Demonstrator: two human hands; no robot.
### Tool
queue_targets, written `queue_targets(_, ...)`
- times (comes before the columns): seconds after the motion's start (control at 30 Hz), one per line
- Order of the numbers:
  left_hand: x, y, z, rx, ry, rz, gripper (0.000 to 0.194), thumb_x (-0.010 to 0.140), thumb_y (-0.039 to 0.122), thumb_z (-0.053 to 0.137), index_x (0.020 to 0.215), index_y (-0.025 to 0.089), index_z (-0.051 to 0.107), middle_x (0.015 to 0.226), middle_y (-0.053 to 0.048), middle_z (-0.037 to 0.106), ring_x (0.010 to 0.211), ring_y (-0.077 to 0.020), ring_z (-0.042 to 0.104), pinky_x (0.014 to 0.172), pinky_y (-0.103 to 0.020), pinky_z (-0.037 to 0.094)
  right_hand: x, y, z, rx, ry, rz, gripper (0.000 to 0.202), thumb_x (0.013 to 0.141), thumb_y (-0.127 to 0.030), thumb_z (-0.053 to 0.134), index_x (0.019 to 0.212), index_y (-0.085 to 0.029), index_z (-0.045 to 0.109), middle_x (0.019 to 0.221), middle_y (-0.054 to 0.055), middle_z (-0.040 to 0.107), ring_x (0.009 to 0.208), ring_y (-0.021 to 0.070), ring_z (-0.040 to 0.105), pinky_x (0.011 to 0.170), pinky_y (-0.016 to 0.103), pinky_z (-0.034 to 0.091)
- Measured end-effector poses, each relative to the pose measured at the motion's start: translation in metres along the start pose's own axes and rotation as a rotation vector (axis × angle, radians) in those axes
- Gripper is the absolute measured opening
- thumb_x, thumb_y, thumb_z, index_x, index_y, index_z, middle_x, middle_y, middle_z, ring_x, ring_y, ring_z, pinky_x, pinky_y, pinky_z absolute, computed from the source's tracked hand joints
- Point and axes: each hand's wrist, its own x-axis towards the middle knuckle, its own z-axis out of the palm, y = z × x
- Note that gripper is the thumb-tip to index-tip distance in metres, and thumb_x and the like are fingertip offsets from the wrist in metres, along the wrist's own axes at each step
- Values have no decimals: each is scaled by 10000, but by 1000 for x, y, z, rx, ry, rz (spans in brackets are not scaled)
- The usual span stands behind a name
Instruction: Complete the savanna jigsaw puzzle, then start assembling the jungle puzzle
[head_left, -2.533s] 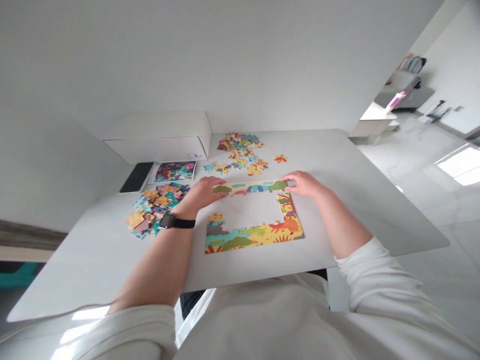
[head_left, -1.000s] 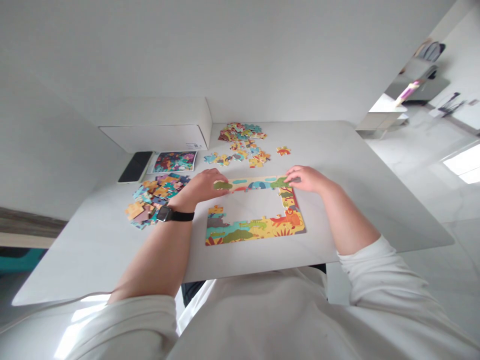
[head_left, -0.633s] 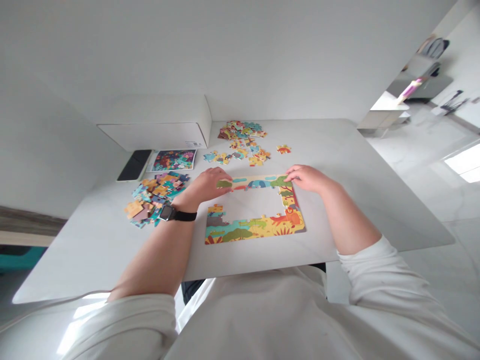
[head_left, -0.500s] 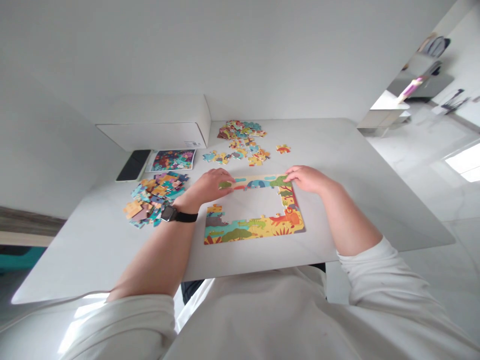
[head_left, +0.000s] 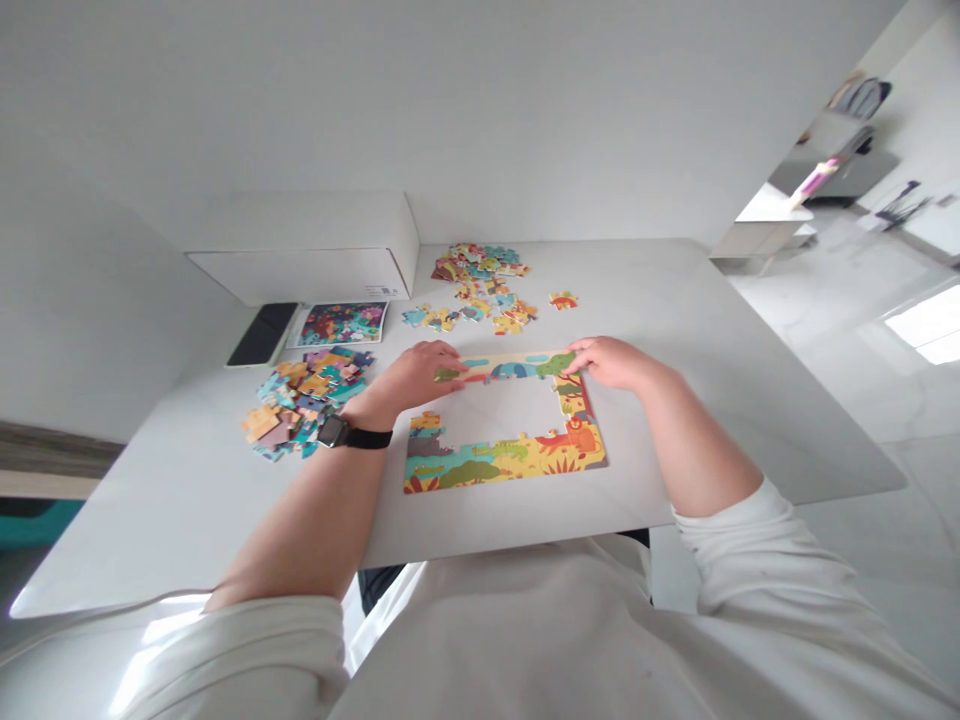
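A partly joined jigsaw puzzle [head_left: 501, 466] with animals and trees lies flat on the table, its pieces forming a border round a bare middle. My left hand [head_left: 420, 378], with a dark watch on its wrist, grips the left end of the top strip at a green bush piece [head_left: 446, 374]. Its thumb lies on the inner side and its fingers on the outer side. At the top right corner, by the green tree piece [head_left: 556, 364], my right hand [head_left: 611, 362] holds the border between thumb and fingers. Between bush and lower left pieces, the left border has a gap.
Loose yellow and blue pieces [head_left: 480, 262] lie behind the puzzle, with one rainbow piece [head_left: 563, 300] apart. Darker pieces [head_left: 300, 395] are heaped beside my left wrist. A phone [head_left: 262, 334], a picture card [head_left: 343, 323] and a white box [head_left: 300, 272] stand or lie at the back left.
Both hands stay at the same places on the top strip, with hardly any finger movement. The whole view has shifted slightly.
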Motion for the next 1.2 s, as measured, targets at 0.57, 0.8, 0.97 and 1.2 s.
queue_targets(0.57, -8, -6, -10, -51, 79, -68, 437, 963, 496, 694, 1324, 260, 763, 1342, -103, 753, 1265, -305, 680, 1134, -451, 519, 3, 0, 10, -14, 139, -61, 318, 904, -242, 747, 1206, -272, 842, 1282, 89, 786, 1161, 288, 747, 1071, 426, 581)
queue_targets(0.8, -13, -15, -17, 34, 108, -152, 390, 981, 478, 683, 1288, 257, 776, 1323, -100, 761, 1264, -314, 675, 1115, -452, 515, 4, -3, 14, -50, 229, -127, 340, 926, -357, 772, 1257, -300, 823, 1316, 101, 771, 1215, 324, 721, 1112, 515, 568)
queue_targets(0.97, -9, 24, -21, 25, 27, -19, 510, 934, 581, 756, 1344, 277, 737, 1356, -99, 730, 1273, -332, 652, 1115, -461, 495, 2, -20, 16, -74, 186, -125, 424, 893, -398, 831, 1307, -309, 804, 1418, 117, 724, 1290, 349, 689, 1139, 527, 558)
queue_targets(1.2, -45, 85, -35, -3, -43, 87, 682, 846, 582, 867, 1448, 349, 645, 1495, -92, 648, 1431, -342, 573, 1207, -479, 437, -53, -51, 18, 25, 156, -160, 563, 915, -406, 805, 1466, -405, 695, 1569, 91, 628, 1433, 362, 614, 1203, 565, 528)
